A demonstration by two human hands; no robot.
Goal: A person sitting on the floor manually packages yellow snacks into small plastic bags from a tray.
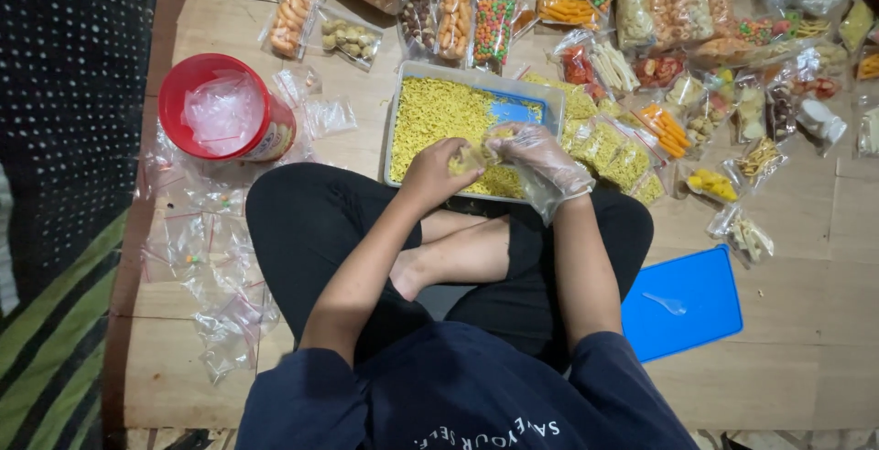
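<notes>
I sit cross-legged on a wooden floor. A blue tray in front of my knees holds a heap of thin yellow noodle snack. My left hand is bare and grips a small clear bag partly filled with the yellow snack, just above the tray's near edge. My right hand, in a loose clear plastic glove, meets the bag's mouth with pinched fingers that carry some of the snack.
A red tub of clear bags stands at left, with empty small bags scattered below it. Filled bags of yellow snack lie right of the tray. Several bags of assorted snacks line the back. A blue lid with a plastic spoon lies at right.
</notes>
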